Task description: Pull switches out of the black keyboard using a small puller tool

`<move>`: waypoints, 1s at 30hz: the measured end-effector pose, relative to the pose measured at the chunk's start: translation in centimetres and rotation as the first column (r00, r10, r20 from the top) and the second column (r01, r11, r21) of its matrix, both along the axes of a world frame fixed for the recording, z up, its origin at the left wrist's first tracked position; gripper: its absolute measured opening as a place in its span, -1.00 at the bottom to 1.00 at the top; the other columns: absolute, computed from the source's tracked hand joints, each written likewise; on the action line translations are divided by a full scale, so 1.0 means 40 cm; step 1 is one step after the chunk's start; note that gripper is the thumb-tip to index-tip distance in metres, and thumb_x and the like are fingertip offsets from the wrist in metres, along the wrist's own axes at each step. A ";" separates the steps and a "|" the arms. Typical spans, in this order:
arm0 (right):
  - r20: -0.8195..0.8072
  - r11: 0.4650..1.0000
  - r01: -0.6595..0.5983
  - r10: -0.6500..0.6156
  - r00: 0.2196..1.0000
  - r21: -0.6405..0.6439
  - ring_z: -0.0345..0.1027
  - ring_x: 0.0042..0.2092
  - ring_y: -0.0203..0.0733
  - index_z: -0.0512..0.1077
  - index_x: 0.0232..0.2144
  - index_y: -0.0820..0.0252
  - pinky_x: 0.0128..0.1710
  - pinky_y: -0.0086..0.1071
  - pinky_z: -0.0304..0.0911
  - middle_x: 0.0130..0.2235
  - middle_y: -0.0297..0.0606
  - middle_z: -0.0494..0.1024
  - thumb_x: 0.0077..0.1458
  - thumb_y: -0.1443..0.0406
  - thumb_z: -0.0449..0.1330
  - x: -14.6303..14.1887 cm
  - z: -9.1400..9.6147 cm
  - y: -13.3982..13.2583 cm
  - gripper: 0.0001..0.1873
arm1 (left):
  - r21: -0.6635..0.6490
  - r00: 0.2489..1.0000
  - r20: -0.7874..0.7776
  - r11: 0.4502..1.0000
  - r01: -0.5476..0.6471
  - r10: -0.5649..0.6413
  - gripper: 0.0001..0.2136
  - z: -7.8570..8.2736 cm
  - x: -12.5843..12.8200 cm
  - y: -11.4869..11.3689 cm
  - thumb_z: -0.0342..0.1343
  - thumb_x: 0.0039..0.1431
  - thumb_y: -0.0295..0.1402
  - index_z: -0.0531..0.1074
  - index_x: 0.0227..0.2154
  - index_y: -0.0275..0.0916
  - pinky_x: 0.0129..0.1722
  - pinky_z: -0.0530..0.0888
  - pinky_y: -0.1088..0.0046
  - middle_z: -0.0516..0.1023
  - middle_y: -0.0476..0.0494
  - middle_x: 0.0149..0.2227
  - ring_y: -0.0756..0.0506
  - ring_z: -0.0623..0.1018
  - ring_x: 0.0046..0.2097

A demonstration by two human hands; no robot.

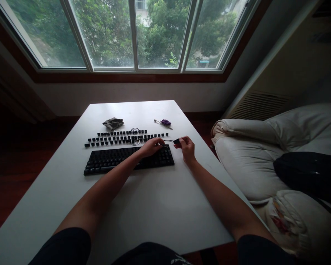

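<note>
Keyboard (99, 161) looks rigid, best held by its edges; right hand (188, 148) pinches a small black wired piece (177, 141), likely light; left hand's (151, 147) grip I cannot tell.

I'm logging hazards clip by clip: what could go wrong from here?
The left hand could nudge the loose black keycaps, which lie in rows just beyond the keyboard, and scatter them.

The small black piece in the right hand might slip and, with the right edge of the table nearby, roll off.
</note>
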State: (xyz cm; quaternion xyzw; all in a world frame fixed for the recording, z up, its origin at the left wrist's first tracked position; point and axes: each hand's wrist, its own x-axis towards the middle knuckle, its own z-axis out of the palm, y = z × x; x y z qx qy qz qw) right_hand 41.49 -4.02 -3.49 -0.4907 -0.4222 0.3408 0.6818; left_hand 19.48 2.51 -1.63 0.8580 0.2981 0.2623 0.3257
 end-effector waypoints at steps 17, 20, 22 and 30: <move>-0.133 0.992 -0.128 0.126 0.983 -0.004 0.56 -0.42 -0.19 0.36 -0.30 0.11 -0.36 -0.30 0.53 -0.37 -0.34 0.59 0.08 0.01 0.33 -0.017 0.008 -0.006 -0.64 | -0.486 0.897 0.436 0.858 0.167 0.072 -0.67 0.001 -0.004 -0.004 0.23 0.16 -0.33 0.53 -0.03 -0.31 -0.04 0.48 0.35 0.61 -0.22 -0.11 -0.03 0.57 -0.19; -0.143 0.991 -0.137 0.136 0.980 0.002 0.56 -0.42 -0.19 0.35 -0.31 0.11 -0.37 -0.30 0.53 -0.37 -0.34 0.59 0.09 0.03 0.33 -0.016 0.007 -0.005 -0.65 | -0.502 0.890 0.449 0.846 0.179 0.078 -0.67 0.000 -0.001 -0.005 0.27 0.12 -0.33 0.54 -0.05 -0.32 -0.04 0.49 0.32 0.63 -0.23 -0.12 -0.04 0.58 -0.20; -0.143 0.990 -0.140 0.139 0.980 0.004 0.56 -0.42 -0.19 0.35 -0.30 0.11 -0.36 -0.29 0.53 -0.37 -0.35 0.58 0.09 0.03 0.33 -0.016 0.007 -0.003 -0.66 | -0.502 0.887 0.456 0.844 0.188 0.073 -0.67 -0.002 0.002 -0.003 0.29 0.09 -0.34 0.54 -0.07 -0.32 -0.05 0.50 0.31 0.64 -0.23 -0.13 -0.05 0.60 -0.21; -0.147 0.991 -0.131 0.129 0.981 -0.005 0.57 -0.41 -0.19 0.36 -0.31 0.11 -0.35 -0.30 0.53 -0.37 -0.35 0.58 0.08 0.02 0.33 -0.013 0.007 -0.004 -0.64 | -0.472 0.882 0.463 0.866 0.163 0.086 -0.67 -0.008 0.007 0.003 0.33 0.03 -0.35 0.53 -0.13 -0.33 -0.04 0.51 0.28 0.65 -0.25 -0.15 -0.10 0.61 -0.16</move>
